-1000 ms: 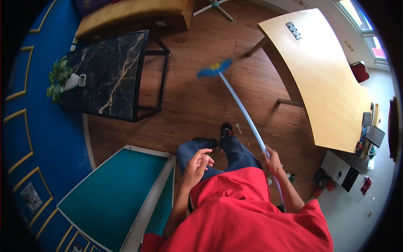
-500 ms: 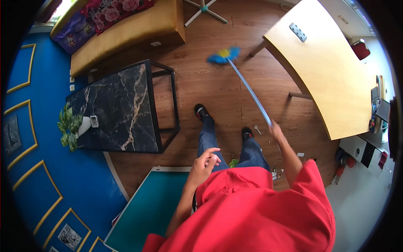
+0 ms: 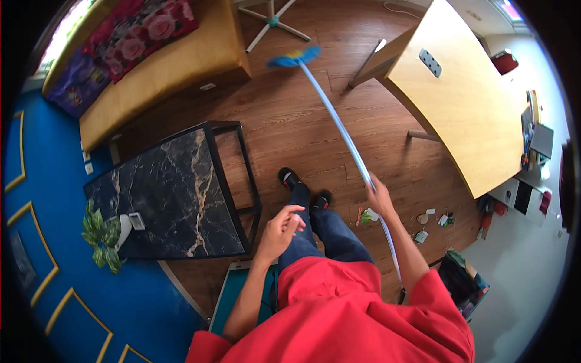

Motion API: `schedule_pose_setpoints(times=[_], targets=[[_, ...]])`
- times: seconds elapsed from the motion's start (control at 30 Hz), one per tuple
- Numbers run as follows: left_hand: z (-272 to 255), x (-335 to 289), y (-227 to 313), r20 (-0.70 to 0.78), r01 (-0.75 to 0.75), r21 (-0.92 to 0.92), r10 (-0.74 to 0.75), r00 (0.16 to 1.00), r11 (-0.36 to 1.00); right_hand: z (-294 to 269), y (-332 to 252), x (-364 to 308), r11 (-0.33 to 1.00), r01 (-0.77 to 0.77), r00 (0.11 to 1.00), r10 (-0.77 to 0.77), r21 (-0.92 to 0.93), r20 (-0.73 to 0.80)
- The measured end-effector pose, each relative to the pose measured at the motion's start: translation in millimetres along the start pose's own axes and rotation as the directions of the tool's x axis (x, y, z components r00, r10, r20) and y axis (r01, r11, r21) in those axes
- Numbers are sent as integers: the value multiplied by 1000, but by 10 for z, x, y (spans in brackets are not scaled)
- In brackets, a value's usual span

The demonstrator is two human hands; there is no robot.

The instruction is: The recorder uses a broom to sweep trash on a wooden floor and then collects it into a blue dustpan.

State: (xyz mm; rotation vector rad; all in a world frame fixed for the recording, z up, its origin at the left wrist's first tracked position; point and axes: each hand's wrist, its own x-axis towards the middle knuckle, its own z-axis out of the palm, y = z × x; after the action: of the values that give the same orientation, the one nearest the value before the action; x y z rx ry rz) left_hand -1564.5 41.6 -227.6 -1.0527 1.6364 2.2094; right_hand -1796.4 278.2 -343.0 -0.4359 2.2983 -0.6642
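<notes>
My right hand (image 3: 379, 196) is wrapped round the pale blue handle of a broom (image 3: 340, 128). The handle slants from beside my right forearm up and leftward to the blue and yellow broom head (image 3: 295, 57), which is near the wooden bench at the far side and blurred. I cannot tell whether the head touches the floor. In front of my body, my left hand (image 3: 281, 232) is held empty, its fingers loosely bent and apart. Scraps of litter (image 3: 420, 237) and a small heap with green bits (image 3: 367, 216) lie on the floor to the right of my legs.
A black marble-topped table (image 3: 163, 193) with a potted plant (image 3: 101, 236) stands at left. A cushioned bench (image 3: 175, 66) and white stand legs (image 3: 273, 23) are farther off. The curved wooden desk (image 3: 460, 97) is at right, with a black bin (image 3: 460, 281) nearer me.
The broom head has swung left and farther away, and my right hand has shifted left. My right foot has come close to my left. The view has turned, bringing more litter and the bin into sight.
</notes>
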Motion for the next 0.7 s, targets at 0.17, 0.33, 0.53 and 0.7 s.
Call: schedule_pose_setpoints(times=[0.17,0.33,0.53,0.7], targets=[[-174,116,218,-27,16,169,-12,1000,985,547,-67,1738,982,-21,1000,21,-188,-6],[-216,132,173,-70,76,184,-64,995,980,304,1042,656,987,-95,995,90,-130,-46],[230,414,103,43,79,210,-90,995,974,-374,2127,-2123,959,-262,961,249,-108,-122],[936,934,374,108,-29,276,-1,994,961,-630,1704,-2774,927,-376,922,375,10,-101]])
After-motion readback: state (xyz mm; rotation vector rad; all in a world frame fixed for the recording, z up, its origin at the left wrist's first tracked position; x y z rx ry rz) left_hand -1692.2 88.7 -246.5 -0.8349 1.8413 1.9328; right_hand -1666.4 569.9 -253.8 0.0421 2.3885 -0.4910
